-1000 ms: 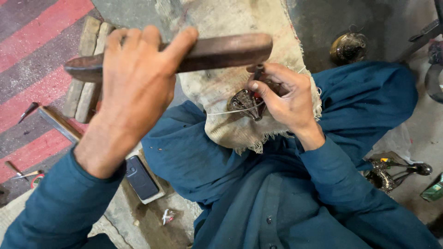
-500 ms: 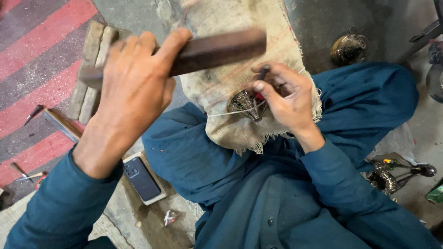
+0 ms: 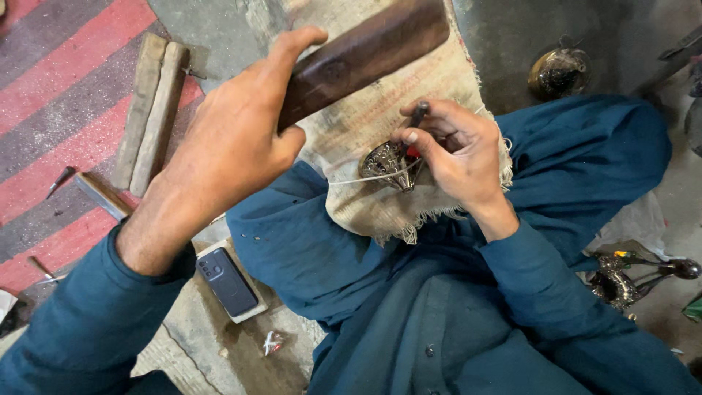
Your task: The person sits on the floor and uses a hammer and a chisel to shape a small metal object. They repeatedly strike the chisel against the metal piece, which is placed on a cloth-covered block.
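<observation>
Here the left hand (image 3: pixel 227 150) is clenched round a dark wooden bar (image 3: pixel 365 51), raised above the lap, likely ready to strike. The right hand (image 3: pixel 457 157) is closed on a thin metal punch (image 3: pixel 418 115), tip set on a small ornate metal piece (image 3: pixel 387 164), which rests on a burlap cloth (image 3: pixel 395 110) over the knee, probably as padding. A phone (image 3: pixel 227 281) lies on the floor. Versus a second ago, the bar is tilted steeper and sits higher in view.

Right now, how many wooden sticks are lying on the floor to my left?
2. The wooden sticks lie side by side, touching, on the striped floor at upper left, beyond the left hand. More may lie outside the frame.
</observation>
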A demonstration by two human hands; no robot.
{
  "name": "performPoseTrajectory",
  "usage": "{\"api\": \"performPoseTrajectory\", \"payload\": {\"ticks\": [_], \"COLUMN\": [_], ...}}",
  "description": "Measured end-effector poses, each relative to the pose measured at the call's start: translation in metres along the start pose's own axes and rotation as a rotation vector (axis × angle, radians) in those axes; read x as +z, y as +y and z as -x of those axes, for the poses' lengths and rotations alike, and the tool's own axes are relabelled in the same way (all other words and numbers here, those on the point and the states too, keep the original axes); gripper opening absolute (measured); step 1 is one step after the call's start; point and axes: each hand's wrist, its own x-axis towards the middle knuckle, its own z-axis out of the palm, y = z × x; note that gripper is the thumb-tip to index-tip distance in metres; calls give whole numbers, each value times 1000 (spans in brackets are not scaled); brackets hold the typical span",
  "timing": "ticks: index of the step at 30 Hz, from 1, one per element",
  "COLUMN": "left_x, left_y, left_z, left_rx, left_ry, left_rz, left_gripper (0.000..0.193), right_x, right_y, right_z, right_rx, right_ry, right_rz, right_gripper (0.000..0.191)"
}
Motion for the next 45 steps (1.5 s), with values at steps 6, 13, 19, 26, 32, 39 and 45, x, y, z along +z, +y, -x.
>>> {"api": "performPoseTrajectory", "payload": {"ticks": [6,13,19,26,32,39,45], "left_x": [-12,-16,-18,-18,-18,-21,-17], "left_y": [7,10,7,17,19,11,9], "left_z": [-12,-10,-12,-15,-18,-15,-15], "left_rx": [163,219,118,149,205,199,171], "left_ry": [45,137,65,3,86,69,52], "left_rz": [-412,-671,-159,-271,-531,-478,-383], "left_gripper": [57,55,73,71,58,55,56], "right_x": [0,5,5,5,4,5,6], "right_y": [3,2,2,-1,-1,-3,-3], "right_z": [2,2,1,4,4,3,4], "right_rx": [-4,28,-10,-41,-39,-25,-15], "right_ry": [4,84,75,55,59,54,56], "right_rz": [22,23,-41,86,57,58,57], "right_gripper": [22,23,26,23,24,27,27]}}
